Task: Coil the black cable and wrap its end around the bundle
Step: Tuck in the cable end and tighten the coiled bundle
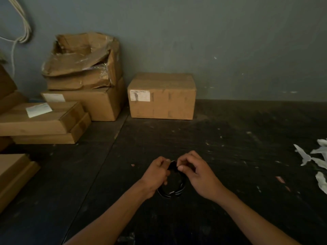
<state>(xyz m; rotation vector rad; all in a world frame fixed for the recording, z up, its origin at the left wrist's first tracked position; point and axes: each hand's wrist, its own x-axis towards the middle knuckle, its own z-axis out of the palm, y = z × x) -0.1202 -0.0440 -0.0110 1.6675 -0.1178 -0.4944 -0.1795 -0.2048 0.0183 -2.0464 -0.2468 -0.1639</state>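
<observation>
The black cable (172, 192) is wound into a small round coil, held up between both hands over the dark table. My left hand (155, 175) grips the coil's left side with curled fingers. My right hand (196, 174) pinches the top of the coil between thumb and fingertips, where a short length of cable (172, 165) crosses the bundle. The coil's lower loops hang free below the hands; its upper part is mostly hidden by my fingers. A pale connector or marking shows on the bottom loops.
A closed cardboard box (161, 96) stands against the grey wall ahead. Stacked and torn cardboard boxes (83, 76) fill the left side, with flat cartons (40, 121) nearer. White crumpled paper scraps (318, 163) lie at the right edge.
</observation>
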